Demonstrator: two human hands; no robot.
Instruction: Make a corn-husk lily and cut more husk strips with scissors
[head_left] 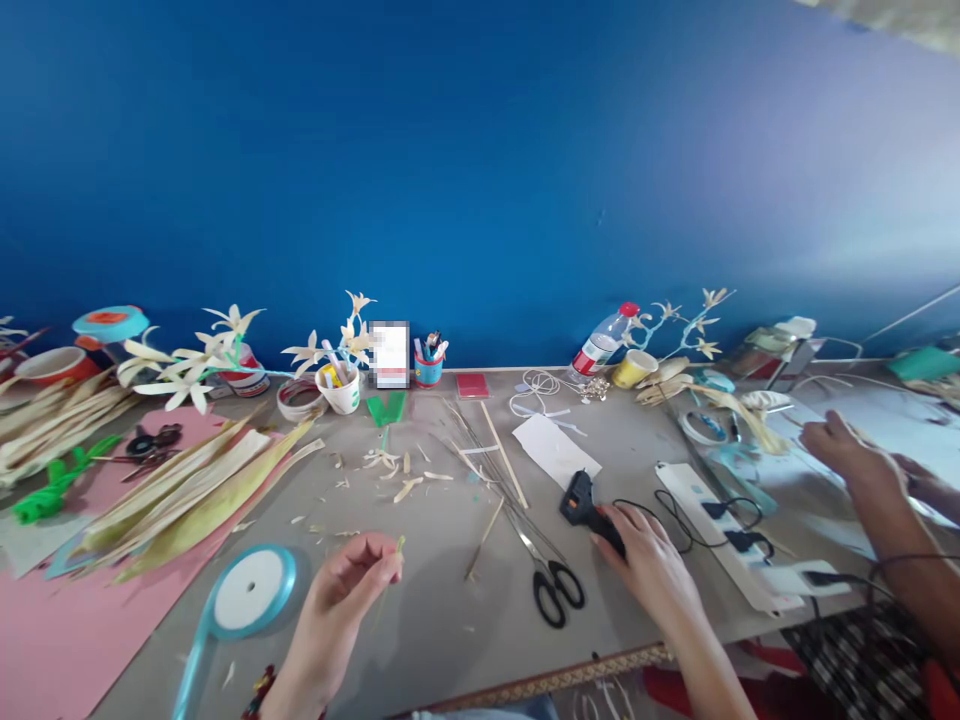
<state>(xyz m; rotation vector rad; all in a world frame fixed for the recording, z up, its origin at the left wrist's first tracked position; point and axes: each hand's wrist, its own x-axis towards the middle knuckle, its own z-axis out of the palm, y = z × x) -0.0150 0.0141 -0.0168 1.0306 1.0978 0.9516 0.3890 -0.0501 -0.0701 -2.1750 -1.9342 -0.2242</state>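
Observation:
Between the thumb and fingertips of my left hand (345, 590) is a thin pale-green strip (400, 548), raised over the near part of the table. My right hand (649, 560) wraps round the handle of a black glue gun (592, 512), whose nozzle end lies by a white sheet of paper (555, 450). Black-handled scissors (551, 580) rest between my two hands, blades pointing away from me. Thin wires and sticks (499, 455) lie just beyond them. A roll of light-blue ribbon (251, 590) sits left of my left hand.
Dried husks (202, 490) cover pink paper (67, 640) at left. A white power strip (720, 535) with black plugs lies right of my right hand. Husk flowers (349, 335), cups and a plastic bottle (604, 340) line the blue wall. Another person's hands (847, 450) work at far right.

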